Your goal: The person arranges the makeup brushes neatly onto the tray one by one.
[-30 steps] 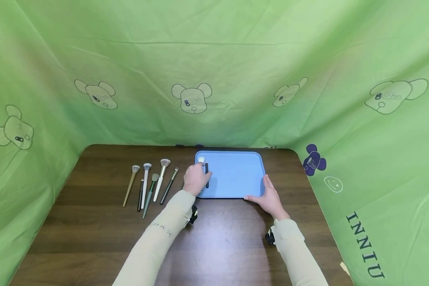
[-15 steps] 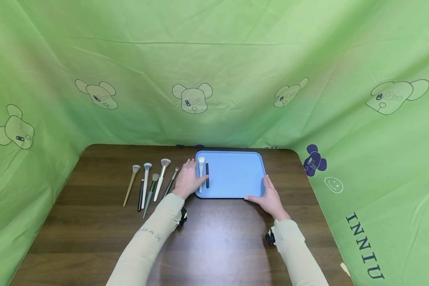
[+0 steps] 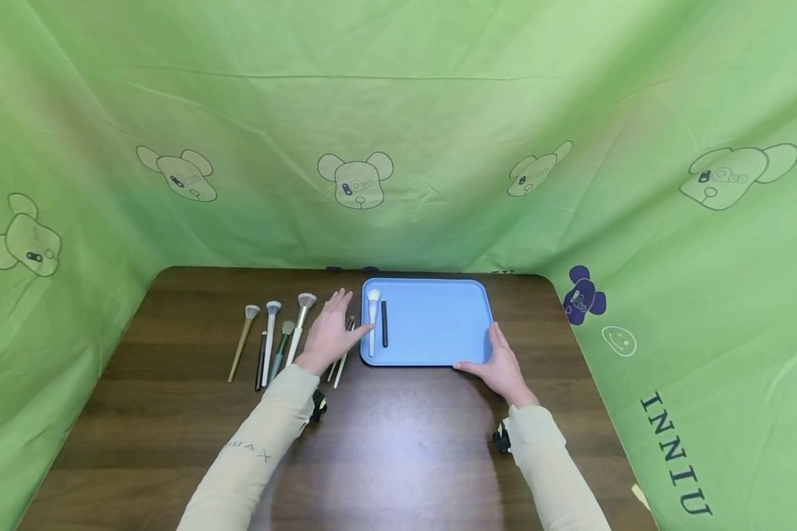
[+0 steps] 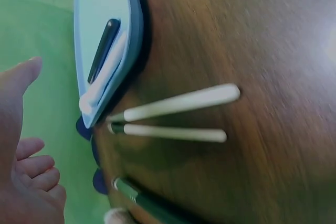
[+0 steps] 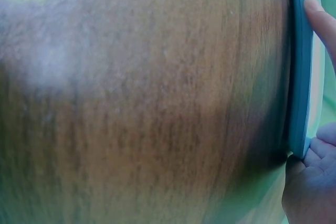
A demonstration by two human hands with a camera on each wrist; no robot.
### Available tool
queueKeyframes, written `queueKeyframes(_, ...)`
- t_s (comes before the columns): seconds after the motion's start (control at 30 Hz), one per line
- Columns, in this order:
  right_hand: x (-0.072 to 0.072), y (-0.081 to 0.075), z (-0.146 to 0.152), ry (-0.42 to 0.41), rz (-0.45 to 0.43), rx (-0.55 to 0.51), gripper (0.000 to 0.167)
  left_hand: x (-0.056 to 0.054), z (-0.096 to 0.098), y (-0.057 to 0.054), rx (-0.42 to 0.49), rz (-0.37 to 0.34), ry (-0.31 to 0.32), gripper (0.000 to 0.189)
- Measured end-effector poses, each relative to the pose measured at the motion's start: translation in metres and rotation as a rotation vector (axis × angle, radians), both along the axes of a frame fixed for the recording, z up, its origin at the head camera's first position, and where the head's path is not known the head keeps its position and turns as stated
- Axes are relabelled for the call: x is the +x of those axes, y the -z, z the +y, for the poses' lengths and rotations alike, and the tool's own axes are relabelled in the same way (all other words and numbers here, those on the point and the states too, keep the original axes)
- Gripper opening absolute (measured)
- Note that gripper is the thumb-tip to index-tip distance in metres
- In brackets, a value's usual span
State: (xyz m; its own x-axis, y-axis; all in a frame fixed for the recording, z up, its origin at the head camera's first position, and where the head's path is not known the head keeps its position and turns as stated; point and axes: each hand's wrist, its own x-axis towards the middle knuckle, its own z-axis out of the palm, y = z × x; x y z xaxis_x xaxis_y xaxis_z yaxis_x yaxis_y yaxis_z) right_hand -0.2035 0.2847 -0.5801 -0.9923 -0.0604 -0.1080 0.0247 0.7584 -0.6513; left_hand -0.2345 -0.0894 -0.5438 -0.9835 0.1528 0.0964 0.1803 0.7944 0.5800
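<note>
Head view: left hand (image 3: 330, 335) spread beside two slim brushes (image 4: 181, 103) on the counter (image 3: 411, 442); they look light, stiff, best pinched mid-handle; right hand (image 3: 503, 372) grips the blue tray (image 3: 441, 324) by its corner.

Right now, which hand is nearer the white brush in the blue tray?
Left. Your left hand is left of the white brush, its thumb overlapping it in the head view; your right hand is well right of it, holding the blue tray at its near right corner.
</note>
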Motion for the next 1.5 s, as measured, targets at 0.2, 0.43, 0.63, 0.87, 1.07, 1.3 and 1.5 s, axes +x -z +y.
queueKeyframes(0.2, 0.000, -0.001, 0.000, 0.003, -0.001, -0.004, 0.132, 0.009, -0.022, -0.001, 0.004, 0.029, -0.022, 0.088)
queueKeyframes(0.43, 0.000, 0.000, 0.000, 0.004, 0.001, 0.006, 0.131, 0.020, -0.047, 0.000, 0.021, 0.058, -0.082, 0.088)
queueKeyframes(0.63, 0.001, 0.001, 0.000, 0.004, -0.001, 0.002, 0.131, 0.029, -0.066, 0.003, 0.032, 0.104, -0.123, 0.084)
queueKeyframes(0.87, 0.001, 0.002, -0.001, 0.010, 0.005, 0.007, 0.130, 0.041, -0.087, -0.001, 0.039, 0.102, -0.195, 0.086)
queueKeyframes(1.07, 0.001, 0.001, -0.001, 0.011, 0.012, 0.008, 0.130, 0.048, -0.107, -0.002, 0.060, 0.116, -0.257, 0.076)
queueKeyframes(1.3, 0.002, -0.004, -0.002, 0.010, 0.018, -0.014, 0.130, 0.057, -0.129, 0.002, 0.049, 0.075, -0.331, 0.072)
queueKeyframes(1.5, 0.002, -0.001, -0.002, 0.005, 0.012, 0.002, 0.130, 0.066, -0.142, 0.006, 0.039, 0.034, -0.376, 0.065)
